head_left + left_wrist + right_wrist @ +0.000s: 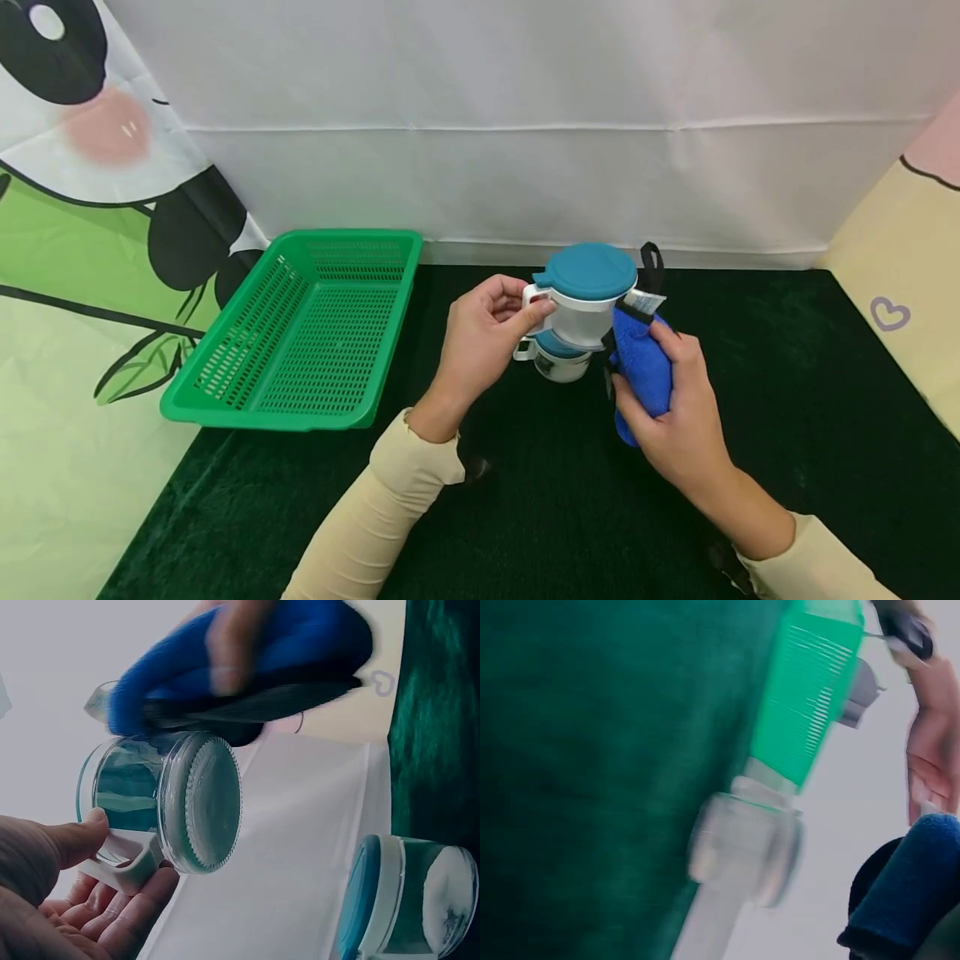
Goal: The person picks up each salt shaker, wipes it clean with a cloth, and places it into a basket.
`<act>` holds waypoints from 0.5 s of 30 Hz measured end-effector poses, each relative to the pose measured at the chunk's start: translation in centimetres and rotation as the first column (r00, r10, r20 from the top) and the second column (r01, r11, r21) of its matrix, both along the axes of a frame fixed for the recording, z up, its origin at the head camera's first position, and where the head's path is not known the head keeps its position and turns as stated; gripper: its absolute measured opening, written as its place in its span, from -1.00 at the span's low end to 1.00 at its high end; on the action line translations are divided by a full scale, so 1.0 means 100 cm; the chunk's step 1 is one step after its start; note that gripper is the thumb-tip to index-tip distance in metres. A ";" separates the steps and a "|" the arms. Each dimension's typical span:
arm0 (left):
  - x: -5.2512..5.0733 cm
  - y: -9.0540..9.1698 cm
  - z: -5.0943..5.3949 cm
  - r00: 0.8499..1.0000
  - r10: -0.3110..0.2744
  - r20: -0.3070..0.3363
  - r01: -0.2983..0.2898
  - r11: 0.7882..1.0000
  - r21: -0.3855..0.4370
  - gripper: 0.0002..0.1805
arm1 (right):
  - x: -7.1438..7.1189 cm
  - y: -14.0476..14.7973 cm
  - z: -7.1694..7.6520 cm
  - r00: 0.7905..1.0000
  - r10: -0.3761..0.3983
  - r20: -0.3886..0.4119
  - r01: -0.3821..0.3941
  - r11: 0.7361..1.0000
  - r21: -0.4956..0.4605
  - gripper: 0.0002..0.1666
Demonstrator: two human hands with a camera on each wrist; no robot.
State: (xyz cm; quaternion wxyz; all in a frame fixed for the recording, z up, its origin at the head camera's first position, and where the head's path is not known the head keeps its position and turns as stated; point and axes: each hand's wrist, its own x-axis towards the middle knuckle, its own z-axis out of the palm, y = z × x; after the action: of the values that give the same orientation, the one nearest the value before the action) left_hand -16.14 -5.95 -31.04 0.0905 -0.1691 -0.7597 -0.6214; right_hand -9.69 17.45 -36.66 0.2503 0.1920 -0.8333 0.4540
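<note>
My left hand [476, 342] holds a clear lidded jar [581, 318] in the air by its white handle, thumb and fingers around it. The jar has a blue lid [591, 271]; its glass looks empty in the left wrist view. A blue cloth [643, 367] with black edging, a white tag and a black loop is gripped in my right hand [678, 408]. In the left wrist view the cloth lies against the jar's side, blurred. Below and behind stands a second jar [562, 367] of the same kind, with white contents [448, 900]. The right wrist view is blurred.
A green plastic basket [292, 419] with slotted walls stands at the left on the dark green tablecloth [525, 517]. Nothing shows inside it. A pale hanging sheet [525, 183] closes off the back, and printed cartoon sheets [52, 483] flank the sides.
</note>
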 end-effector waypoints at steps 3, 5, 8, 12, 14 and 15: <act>-0.001 -0.002 0.002 1.000 0.015 0.008 -0.015 1.000 -0.003 -0.76 | 0.003 0.001 -0.014 1.000 0.012 -0.010 -0.011 0.996 0.090 -0.01; -0.001 -0.004 0.002 1.000 0.017 0.021 -0.017 1.000 -0.018 -0.76 | 0.003 0.002 -0.017 1.000 0.015 -0.019 -0.013 0.992 0.124 0.01; -0.001 -0.003 -0.001 0.999 0.006 0.032 -0.004 0.999 -0.040 -0.76 | 0.000 0.004 -0.010 0.998 0.004 -0.062 0.004 0.992 0.128 0.00; 0.000 0.000 -0.003 0.999 -0.021 0.037 0.023 0.998 -0.052 -0.75 | -0.002 0.004 0.002 0.994 -0.023 -0.112 0.037 0.991 0.129 -0.01; 0.000 0.000 -0.002 0.999 -0.024 0.041 0.026 0.999 -0.047 -0.75 | 0.000 0.003 0.001 0.994 -0.020 -0.104 0.038 0.985 0.170 0.03; -0.001 0.000 -0.002 0.999 -0.020 0.041 0.022 0.999 -0.044 -0.75 | 0.001 0.003 -0.001 0.995 -0.020 -0.096 0.039 0.978 0.206 0.06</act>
State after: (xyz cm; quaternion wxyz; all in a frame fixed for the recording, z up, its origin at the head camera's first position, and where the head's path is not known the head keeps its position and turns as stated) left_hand -16.21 -6.00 -31.24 0.0648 -0.1664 -0.7731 -0.6086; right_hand -9.56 17.74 -36.72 0.2740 0.2256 -0.8664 0.3512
